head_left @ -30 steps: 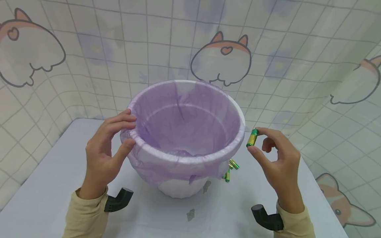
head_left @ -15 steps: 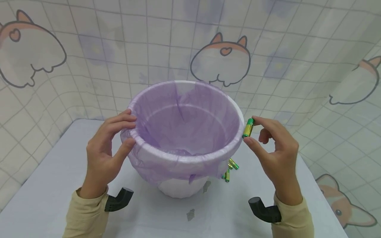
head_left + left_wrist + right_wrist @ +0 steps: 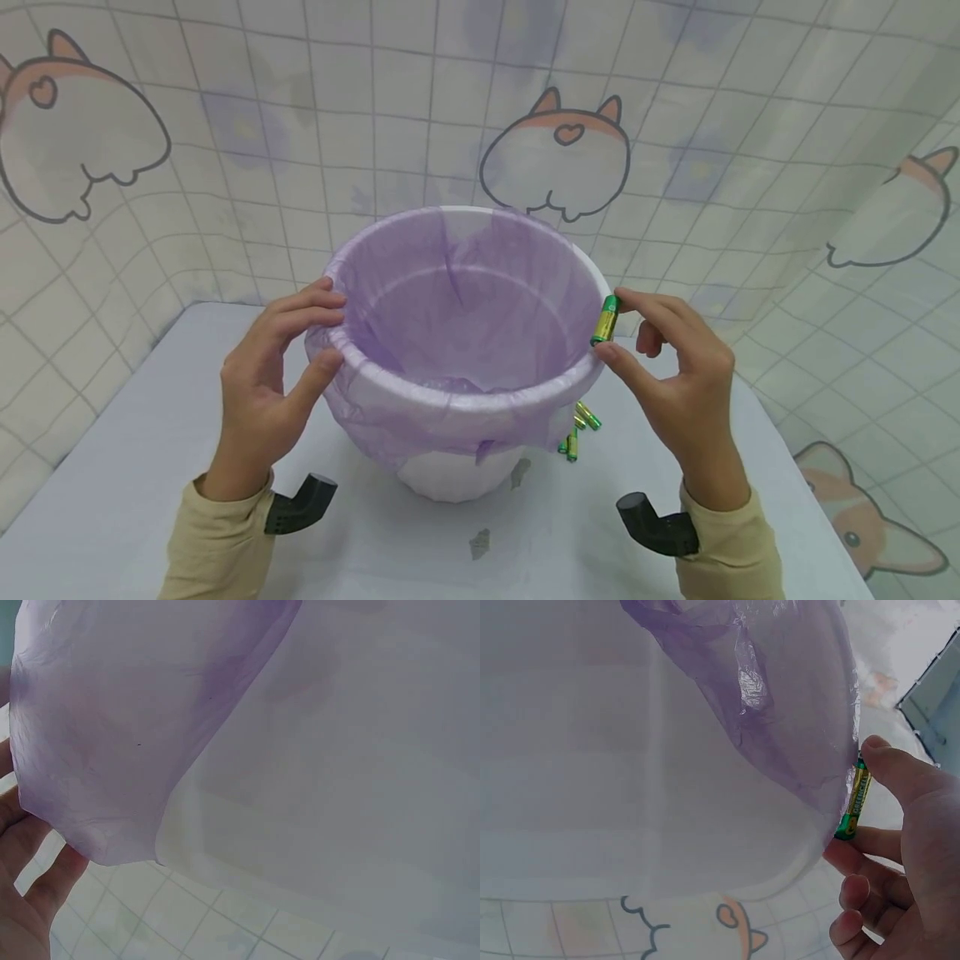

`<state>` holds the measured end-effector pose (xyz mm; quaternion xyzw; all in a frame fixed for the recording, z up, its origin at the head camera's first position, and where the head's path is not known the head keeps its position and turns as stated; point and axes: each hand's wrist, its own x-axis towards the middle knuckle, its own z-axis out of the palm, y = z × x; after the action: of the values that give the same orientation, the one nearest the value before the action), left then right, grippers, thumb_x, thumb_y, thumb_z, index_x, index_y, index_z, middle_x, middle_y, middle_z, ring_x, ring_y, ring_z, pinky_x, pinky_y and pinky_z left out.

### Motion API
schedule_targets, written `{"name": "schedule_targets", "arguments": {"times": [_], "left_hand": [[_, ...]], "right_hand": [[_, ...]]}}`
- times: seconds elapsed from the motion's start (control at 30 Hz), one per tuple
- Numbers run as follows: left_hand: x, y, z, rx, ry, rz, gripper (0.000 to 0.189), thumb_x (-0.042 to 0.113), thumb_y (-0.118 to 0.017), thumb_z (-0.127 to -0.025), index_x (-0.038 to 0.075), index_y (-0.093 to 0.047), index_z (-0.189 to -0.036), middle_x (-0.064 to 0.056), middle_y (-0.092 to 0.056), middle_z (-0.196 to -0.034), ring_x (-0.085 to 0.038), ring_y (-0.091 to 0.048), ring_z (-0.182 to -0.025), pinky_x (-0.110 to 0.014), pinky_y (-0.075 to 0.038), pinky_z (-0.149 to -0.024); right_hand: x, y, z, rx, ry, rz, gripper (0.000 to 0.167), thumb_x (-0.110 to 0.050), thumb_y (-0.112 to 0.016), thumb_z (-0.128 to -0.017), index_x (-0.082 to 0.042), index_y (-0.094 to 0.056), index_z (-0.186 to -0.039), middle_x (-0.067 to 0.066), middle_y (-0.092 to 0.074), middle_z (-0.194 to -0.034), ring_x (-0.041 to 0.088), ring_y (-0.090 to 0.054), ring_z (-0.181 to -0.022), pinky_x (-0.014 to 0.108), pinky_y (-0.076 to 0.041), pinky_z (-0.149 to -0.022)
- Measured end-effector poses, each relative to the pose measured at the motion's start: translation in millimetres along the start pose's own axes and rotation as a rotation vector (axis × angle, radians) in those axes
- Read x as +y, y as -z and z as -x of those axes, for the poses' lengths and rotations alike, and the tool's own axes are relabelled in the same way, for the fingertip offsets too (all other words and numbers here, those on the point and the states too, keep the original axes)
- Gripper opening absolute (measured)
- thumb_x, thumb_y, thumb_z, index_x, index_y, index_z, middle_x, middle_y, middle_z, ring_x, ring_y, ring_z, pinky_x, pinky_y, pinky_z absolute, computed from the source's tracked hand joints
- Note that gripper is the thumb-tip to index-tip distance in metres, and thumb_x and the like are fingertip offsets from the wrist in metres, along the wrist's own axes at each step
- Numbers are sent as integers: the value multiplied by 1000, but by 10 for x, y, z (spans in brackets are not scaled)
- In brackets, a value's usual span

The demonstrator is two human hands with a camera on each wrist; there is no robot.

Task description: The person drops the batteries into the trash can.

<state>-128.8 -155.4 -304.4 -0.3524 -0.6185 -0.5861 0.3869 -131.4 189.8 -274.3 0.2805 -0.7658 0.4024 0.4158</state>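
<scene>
This is a small screened-off nook, though whether it stands in a home or a workplace cannot be told. Sheeting (image 3: 405, 150) printed with a tile-like grid and cartoon dogs (image 3: 555, 167) hangs round the back and both sides of a white desk (image 3: 135, 433), and a black camera (image 3: 300, 506) sits at each wrist.

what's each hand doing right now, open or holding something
Left hand: open, relaxed fingers resting against the bin's rim.
Right hand: closed, pinching one green-and-gold battery.
</scene>
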Motion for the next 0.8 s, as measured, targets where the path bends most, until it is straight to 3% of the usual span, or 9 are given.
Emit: {"name": "schedule_targets", "arguments": {"times": [0.63, 0.8], "left_hand": [[-3, 4, -2, 3, 5, 3, 29, 1, -67, -86, -21, -58, -102, -15, -66, -116, -32, -54, -127, -38, -41, -114], [2, 0, 0, 3, 7, 12, 28, 0, -67, -86, -21, -58, -102, -15, -66, -116, -32, -54, -127, -38, -41, -115]], "right_hand": [[32, -31, 14, -47, 7, 22, 61, -52, -68, -84, -1, -68, -116, 11, -60, -89, 7, -43, -73, 14, -36, -63], [33, -26, 23, -57, 5, 24, 60, -52, -68, -84, -1, -68, -117, 13, -66, -97, 7, -44, -74, 14, -37, -63]]}}
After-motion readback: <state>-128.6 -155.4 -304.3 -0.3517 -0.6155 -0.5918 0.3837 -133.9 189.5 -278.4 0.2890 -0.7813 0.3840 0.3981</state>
